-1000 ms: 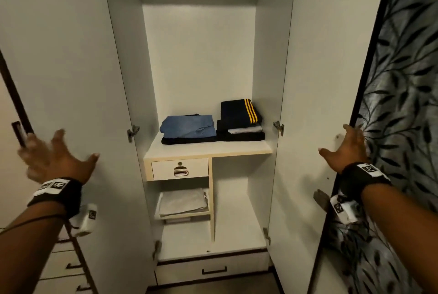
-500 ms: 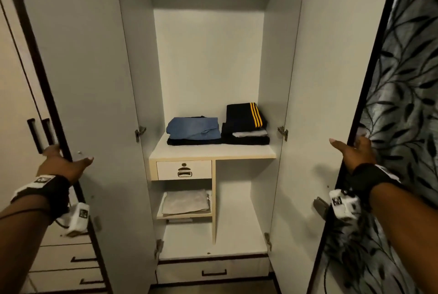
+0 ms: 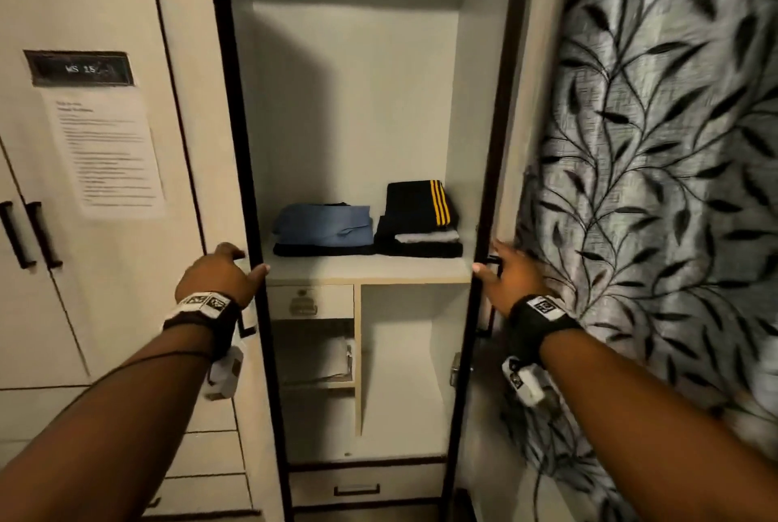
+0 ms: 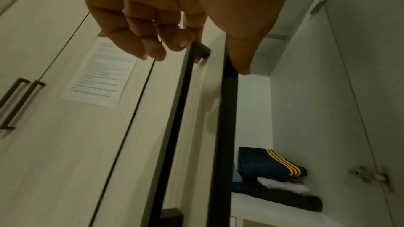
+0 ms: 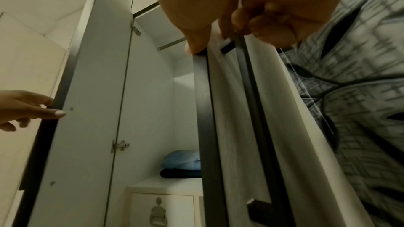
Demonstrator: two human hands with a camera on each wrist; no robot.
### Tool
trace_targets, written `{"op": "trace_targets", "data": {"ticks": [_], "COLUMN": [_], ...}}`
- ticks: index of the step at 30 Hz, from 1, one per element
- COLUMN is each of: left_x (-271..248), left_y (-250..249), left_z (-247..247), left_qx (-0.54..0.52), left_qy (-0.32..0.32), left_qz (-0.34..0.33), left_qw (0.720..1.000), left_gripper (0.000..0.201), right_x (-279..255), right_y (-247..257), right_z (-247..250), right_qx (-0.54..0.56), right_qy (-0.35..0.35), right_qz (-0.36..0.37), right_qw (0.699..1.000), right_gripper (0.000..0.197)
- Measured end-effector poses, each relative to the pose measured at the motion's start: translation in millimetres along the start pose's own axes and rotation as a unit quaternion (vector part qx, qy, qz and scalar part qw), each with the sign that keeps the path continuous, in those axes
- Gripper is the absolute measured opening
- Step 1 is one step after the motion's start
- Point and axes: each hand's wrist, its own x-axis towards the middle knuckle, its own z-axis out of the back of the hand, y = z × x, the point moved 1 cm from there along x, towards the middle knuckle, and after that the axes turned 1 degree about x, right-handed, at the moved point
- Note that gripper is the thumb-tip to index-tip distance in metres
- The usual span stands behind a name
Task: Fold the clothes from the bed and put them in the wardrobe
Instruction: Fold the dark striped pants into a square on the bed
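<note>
Two hands, left hand (image 3: 219,275) and right hand (image 3: 507,275) each gripping one wardrobe door edge, two folded piles (image 3: 366,226) inside

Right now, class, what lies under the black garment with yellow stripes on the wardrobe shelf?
Under the striped black garment lies a folded white item, then a dark folded piece resting on the shelf. Only their front edges show; the rest is covered.

The head view looks forward and slightly down from close by into the wardrobe (image 3: 358,121), between its two doors. Each wrist view looks up along its hand from just beside a door edge, toward the interior. All three share the shelf (image 3: 366,269) with the folded clothes (image 3: 416,222), seen partly in each wrist view.
</note>
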Motion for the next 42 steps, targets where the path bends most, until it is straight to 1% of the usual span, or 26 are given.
{"op": "trace_targets", "data": {"ticks": [2,4,7,10,13,15,20,22,26,30,32,35,39,42], "left_x": [8,14,25,38,56,67,104,117,138,154,160,165,169,176], "left_y": [-13,-24,-38,-49,-61,-70,-83,-87,-95,-102,-105,-109,-115,-117], "left_z": [-14,-28,-47,-63,-81,-94,-131,-142,-163,-185,-195,-204,-218,-229], "left_qx": [-0.004,-0.015,-0.02,-0.004,-0.012,-0.024,-0.087,-0.116,-0.175,-0.241,-0.257,-0.25,-0.159,-0.119], "left_qy": [-0.01,-0.013,-0.002,-0.002,0.016,0.034,0.099,0.118,0.153,0.184,0.192,0.188,0.176,0.162], "left_qz": [-0.021,-0.055,-0.093,-0.121,-0.14,-0.145,-0.165,-0.177,-0.197,-0.187,-0.181,-0.186,-0.19,-0.202], "left_qw": [1.0,0.998,0.995,0.993,0.99,0.989,0.977,0.97,0.952,0.934,0.93,0.931,0.953,0.959], "left_gripper": [0.067,0.065,0.051,0.035,0.029,0.029,0.041,0.044,0.042,0.044,0.046,0.045,0.046,0.047], "right_x": [2,4,14,31,52,66,97,104,114,126,134,146,162,175], "right_y": [6,17,36,57,83,97,114,112,104,102,104,106,100,97], "right_z": [-14,-28,-57,-87,-119,-140,-182,-193,-213,-225,-232,-242,-255,-269], "right_qx": [-0.005,0.028,0.093,0.08,0.049,0.044,0.018,0.004,-0.01,-0.008,-0.015,-0.014,0.003,0.017], "right_qy": [-0.003,-0.001,0.039,0.049,0.05,0.047,0.024,0.022,0.024,0.023,0.027,0.031,0.038,0.049], "right_qz": [-0.008,-0.011,-0.012,-0.003,0.002,-0.004,-0.011,-0.011,-0.021,-0.022,-0.027,-0.023,-0.029,-0.029], "right_qw": [1.0,1.0,0.995,0.996,0.998,0.998,0.999,1.0,0.999,0.999,0.999,0.999,0.999,0.998], "right_gripper": [0.066,0.067,0.069,0.073,0.074,0.074,0.075,0.077,0.084,0.087,0.088,0.092,0.096,0.098]}}
